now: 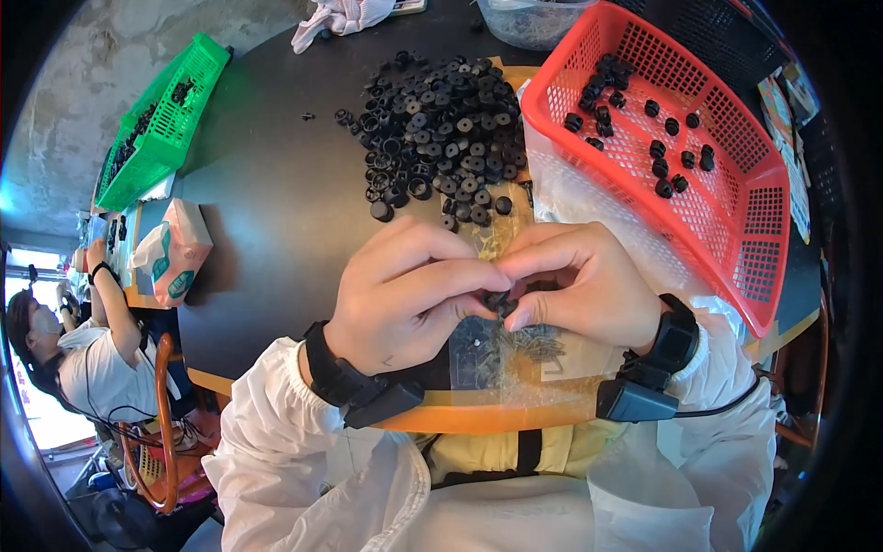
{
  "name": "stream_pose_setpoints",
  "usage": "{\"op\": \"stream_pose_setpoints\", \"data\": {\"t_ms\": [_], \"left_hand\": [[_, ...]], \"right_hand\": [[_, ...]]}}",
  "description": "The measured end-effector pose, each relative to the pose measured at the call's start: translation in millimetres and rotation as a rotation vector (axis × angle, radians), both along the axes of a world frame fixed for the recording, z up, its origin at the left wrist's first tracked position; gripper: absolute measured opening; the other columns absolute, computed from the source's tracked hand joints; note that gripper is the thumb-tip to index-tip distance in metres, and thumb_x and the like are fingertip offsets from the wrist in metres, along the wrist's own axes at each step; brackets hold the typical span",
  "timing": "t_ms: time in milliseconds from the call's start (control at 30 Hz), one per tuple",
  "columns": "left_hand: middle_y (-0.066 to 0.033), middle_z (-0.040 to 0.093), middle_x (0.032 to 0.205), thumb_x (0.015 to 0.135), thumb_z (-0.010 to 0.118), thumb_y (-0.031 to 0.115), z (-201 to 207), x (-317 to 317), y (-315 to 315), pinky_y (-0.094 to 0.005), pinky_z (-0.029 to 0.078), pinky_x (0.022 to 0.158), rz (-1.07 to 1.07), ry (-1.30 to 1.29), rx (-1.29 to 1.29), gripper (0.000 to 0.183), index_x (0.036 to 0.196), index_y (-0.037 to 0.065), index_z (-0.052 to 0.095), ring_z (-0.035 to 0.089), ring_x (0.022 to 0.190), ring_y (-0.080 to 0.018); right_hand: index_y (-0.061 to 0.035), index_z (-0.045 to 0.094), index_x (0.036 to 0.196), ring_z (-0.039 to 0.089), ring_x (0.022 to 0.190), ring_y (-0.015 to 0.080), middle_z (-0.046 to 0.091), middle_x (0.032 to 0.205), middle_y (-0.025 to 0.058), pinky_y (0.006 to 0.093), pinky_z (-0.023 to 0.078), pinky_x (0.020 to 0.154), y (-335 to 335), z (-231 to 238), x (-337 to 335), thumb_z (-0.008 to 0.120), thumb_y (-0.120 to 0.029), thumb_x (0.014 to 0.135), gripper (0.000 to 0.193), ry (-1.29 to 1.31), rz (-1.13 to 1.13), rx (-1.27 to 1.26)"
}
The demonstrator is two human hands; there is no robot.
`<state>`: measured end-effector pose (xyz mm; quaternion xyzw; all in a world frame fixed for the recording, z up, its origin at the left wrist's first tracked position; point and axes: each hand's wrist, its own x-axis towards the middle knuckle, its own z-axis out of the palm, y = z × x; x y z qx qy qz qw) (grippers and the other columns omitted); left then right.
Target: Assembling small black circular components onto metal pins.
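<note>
With the small black part in the hands as the centre of the dial, we started at the far left, where a co-worker (pixel 101 373) in a white top sat just below nine o'clock. At ten o'clock we saw a green basket (pixel 189 120) holding black pieces, and at nine o'clock a pink-and-white tissue pack (pixel 189 248), both well apart from the hands. The dark worktop (pixel 258 175) stretched between these and the middle.

The left hand (pixel 395 304) came next, its fingers curled and its fingertips pinched around the small black part (pixel 499 302). The part sat above the worktop, near its front edge, and was mostly covered by fingers. Between eleven and twelve o'clock lay a broad pile of black caps (pixel 446 129). At five o'clock, just beyond the part, we noticed a scatter of thin pins (pixel 533 345), too small to tell apart.

The right hand (pixel 589 276) faced the left, thumb and fingertips nearly closed on the same part. Between one and two o'clock a red basket (pixel 552 120) stood tilted, with loose black pieces (pixel 659 167) inside.
</note>
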<state>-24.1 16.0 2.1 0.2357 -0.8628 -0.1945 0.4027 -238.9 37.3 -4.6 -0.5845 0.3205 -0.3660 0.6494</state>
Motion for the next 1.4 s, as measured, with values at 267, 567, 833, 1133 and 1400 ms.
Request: {"op": "stream_pose_setpoints", "data": {"t_ms": [267,567,833,1133,1400], "left_hand": [[-0.0027,0.059,0.076,0.061,0.076,0.001,5,-2,7,-0.0301,0.045,0.059,-0.009,0.004,-0.073,0.027,0.086,0.008,0.07,0.056,0.066,-0.0198],[-0.0024,0.055,0.081,0.07,0.08,0.022,3,2,3,-0.0297,0.043,0.062,-0.113,0.043,0.007,0.024,0.089,0.009,0.071,0.053,0.069,-0.0185],[-0.0011,0.056,0.081,0.066,0.08,0.022,6,1,7,-0.0297,0.043,0.06,-0.136,0.096,0.074,0.026,0.088,0.011,0.071,0.053,0.068,-0.0193],[0.0005,0.055,0.079,0.07,0.081,0.025,-2,2,3,-0.0284,0.042,0.061,-0.126,0.136,-0.063,0.029,0.095,0.011,0.075,0.052,0.067,-0.0167],[0.0007,0.059,0.084,0.068,0.076,0.011,6,9,13,-0.0231,0.045,0.049,-0.013,0.001,-0.191,0.034,0.102,0.008,0.074,0.06,0.06,-0.0104]], "right_hand": [[0.0004,0.07,0.103,0.061,0.08,0.01,0.064,0.089,0.0037,0.0243,0.049,0.072,-3,6,-3,0.077,0.0,0.074,0.03,0.017,0.109,-0.014],[0.0009,0.069,0.102,0.06,0.084,0.0095,0.062,0.092,0.003,0.0247,0.048,0.076,1,4,1,0.076,-0.001,0.076,0.027,-0.1,0.122,0.083],[0.0005,0.064,0.104,0.061,0.089,0.0124,0.062,0.098,0.0038,0.0276,0.049,0.087,-1,8,1,0.077,-0.004,0.077,0.03,-0.151,0.26,0.198],[-0.002,0.071,0.098,0.062,0.086,0.015,0.065,0.092,0.0064,0.0262,0.048,0.077,0,9,-1,0.08,-0.001,0.069,0.031,0.046,0.122,-0.146],[-0.001,0.071,0.099,0.065,0.081,0.0167,0.066,0.093,0.0086,0.0274,0.052,0.07,2,6,3,0.069,0.003,0.078,0.022,0.089,0.005,-0.345]]}}
